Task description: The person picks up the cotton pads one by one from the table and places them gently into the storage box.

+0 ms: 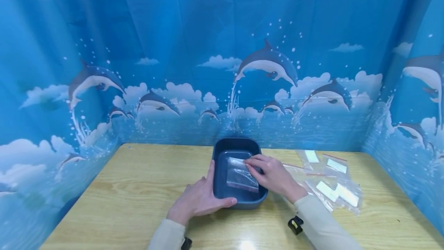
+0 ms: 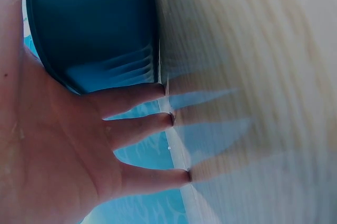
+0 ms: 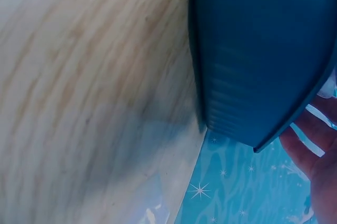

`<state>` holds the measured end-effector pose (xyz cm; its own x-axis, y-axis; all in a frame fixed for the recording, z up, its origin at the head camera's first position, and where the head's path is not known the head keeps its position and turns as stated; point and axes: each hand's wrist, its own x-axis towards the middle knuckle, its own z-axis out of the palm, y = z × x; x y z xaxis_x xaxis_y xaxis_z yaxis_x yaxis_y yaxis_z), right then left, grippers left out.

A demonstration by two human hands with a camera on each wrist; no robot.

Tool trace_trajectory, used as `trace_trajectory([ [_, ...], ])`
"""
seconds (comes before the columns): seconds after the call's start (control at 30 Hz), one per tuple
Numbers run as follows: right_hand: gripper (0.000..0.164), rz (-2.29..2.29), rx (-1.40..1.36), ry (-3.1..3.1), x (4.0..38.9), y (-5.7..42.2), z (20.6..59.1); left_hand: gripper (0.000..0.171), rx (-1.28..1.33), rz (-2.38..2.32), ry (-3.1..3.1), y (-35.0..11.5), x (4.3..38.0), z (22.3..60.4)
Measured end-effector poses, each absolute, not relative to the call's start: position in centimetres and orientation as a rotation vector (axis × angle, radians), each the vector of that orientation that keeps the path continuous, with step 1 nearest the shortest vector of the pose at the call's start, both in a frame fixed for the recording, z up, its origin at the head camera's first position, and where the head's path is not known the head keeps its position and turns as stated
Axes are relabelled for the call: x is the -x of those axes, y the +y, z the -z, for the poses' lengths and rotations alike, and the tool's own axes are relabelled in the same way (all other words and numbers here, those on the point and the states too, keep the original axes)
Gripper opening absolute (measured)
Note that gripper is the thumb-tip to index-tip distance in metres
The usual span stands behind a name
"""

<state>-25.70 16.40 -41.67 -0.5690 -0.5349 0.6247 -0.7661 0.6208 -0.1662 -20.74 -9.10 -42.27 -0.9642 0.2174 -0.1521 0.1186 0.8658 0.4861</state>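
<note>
A dark blue-grey rectangular bin [image 1: 248,206] stands on the table in the head view. My left hand [image 1: 197,200] steadies its near left corner, thumb along the front wall and fingers along the left side. In the left wrist view, several straight fingers of that hand [image 2: 63,145] reach down to the tabletop beside the bin wall [image 2: 95,24]. Between thumb and fingertips, my right hand [image 1: 275,176] pinches a clear zip bag [image 1: 238,176] over the bin's interior. The right wrist view shows the bin's outside [image 3: 263,50], with part of the right hand [image 3: 324,169] beyond its rim.
Several clear zip bags lie right of the bin, some overlapping, with white labels or inserts, such as the far bag [image 1: 311,156] and near bag [image 1: 348,196]. Behind the wooden table [image 1: 138,196] hangs a blue dolphin-print curtain [image 1: 194,68], which also encloses both sides.
</note>
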Motion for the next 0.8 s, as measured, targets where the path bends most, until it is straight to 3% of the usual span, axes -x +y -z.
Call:
trace_trajectory([
  [0.4, 0.015, -0.505, -1.041, -2.298, 25.90, 16.03, 42.11, 0.138, -0.267, -0.713, 2.842, -9.05, 20.80, 42.36],
  [0.8, 0.025, -0.524, -0.987, -2.343, 25.28, 16.37, 41.83, 0.138, -0.299, -0.732, 2.858, -9.08, 20.66, 42.32],
])
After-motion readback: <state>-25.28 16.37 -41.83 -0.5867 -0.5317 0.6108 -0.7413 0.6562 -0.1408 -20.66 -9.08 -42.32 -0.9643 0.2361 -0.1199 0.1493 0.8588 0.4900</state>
